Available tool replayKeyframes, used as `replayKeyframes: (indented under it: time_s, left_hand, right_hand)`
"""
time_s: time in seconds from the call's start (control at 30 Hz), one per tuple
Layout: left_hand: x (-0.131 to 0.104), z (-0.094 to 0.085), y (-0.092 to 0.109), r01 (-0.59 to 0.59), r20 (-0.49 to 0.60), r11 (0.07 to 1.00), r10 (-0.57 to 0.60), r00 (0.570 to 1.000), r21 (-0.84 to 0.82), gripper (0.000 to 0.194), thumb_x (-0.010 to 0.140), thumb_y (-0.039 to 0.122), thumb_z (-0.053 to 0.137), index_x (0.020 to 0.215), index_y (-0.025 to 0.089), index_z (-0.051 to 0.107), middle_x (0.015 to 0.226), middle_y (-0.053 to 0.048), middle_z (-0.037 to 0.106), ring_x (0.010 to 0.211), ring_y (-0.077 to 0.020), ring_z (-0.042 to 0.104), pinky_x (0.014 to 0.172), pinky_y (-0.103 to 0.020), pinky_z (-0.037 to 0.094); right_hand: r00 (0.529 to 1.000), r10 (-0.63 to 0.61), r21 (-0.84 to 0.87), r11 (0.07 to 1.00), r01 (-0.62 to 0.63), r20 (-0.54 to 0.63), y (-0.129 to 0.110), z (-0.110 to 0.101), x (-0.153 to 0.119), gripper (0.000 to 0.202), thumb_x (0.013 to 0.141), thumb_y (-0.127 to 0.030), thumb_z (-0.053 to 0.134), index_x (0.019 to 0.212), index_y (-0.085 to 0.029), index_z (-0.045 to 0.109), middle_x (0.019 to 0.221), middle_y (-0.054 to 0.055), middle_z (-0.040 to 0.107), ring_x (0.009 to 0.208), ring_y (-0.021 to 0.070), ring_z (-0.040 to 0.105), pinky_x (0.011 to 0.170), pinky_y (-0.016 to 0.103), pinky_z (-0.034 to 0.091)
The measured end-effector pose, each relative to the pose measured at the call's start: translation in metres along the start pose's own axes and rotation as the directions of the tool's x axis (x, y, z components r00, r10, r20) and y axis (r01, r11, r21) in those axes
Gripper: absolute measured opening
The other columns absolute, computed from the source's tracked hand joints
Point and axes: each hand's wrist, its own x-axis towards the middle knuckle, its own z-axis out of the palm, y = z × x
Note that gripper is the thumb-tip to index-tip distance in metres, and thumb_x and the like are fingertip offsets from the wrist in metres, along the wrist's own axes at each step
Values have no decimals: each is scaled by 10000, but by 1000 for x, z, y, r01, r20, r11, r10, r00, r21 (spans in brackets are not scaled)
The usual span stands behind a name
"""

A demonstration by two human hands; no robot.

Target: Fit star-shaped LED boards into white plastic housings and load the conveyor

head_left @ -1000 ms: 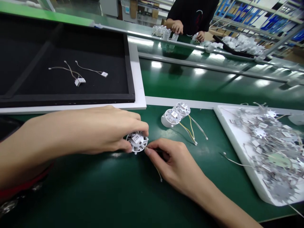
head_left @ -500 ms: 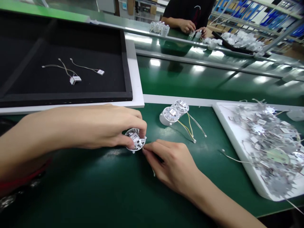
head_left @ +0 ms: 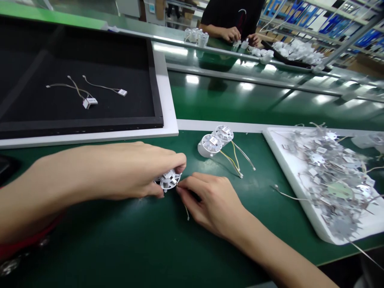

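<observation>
My left hand point(head_left: 129, 170) is closed around the rim of a round white plastic housing point(head_left: 170, 183) on the green bench. A spoked insert fills the housing's top, partly hidden by my fingers. Against its right edge, the thumb and forefinger of my right hand point(head_left: 214, 200) pinch a thin wire lead point(head_left: 187, 212), whose connector end hangs below the fingertips. Beyond my hands stand two similar housings, a nearer one point(head_left: 209, 147) and a farther one point(head_left: 225, 134). Each has a small labelled block on top and wires trailing right.
A white foam tray point(head_left: 295, 200) on the right holds a heap of silvery spoked plates with wires. At the left, a black-lined tray point(head_left: 126, 110) contains several small wired blocks point(head_left: 122, 92). Across the bench, a co-worker's hands point(head_left: 232, 35) handle clear parts near a pile point(head_left: 297, 52).
My left thumb has shifted from the insert's face to the housing's lower left side, and my fingers cover more of the top. My right hand keeps its pinch. The view has shifted slightly.
</observation>
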Motion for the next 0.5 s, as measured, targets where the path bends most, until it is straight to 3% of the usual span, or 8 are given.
replayKeyframes:
  time_s: [0.2, 0.4, 0.5]
  left_hand:
    - [6, -15, -13, -30, -40, 971, 21, 999, -238, 214, 859, 240, 815, 1051, 284, 731, 819, 57, 727, 606, -129, 643, 472, -179, 428]
    - [11, -19, -20, -23, -14, 870, 18, 1000, -493, 256, 842, 287, 693, 1073, 277, 801, 927, 65, 764, 772, -109, 663, 635, -142, 475]
    - [12, -18, -23, -4, -8, 857, -1, 1000, -515, 249, 836, 300, 701, 1054, 281, 818, 952, 67, 784, 837, -123, 696, 680, -148, 495]
  right_hand:
    - [994, 97, 165, 982, -86, -57, 0, -8, 2, 195, 1018, -175, 614, 882, -158, 752, 746, -2, 733, 602, 116, 622, 584, 236, 413]
    - [986, 134, 291, 951, -101, -96, -3, -16, 4, 213, 1011, -172, 637, 818, -177, 726, 678, -43, 680, 563, 85, 542, 532, 213, 375]
    - [977, 136, 320, 944, -78, -164, -1, -12, 4, 106, 997, -176, 646, 969, -171, 748, 722, -42, 689, 555, 87, 546, 532, 211, 414]
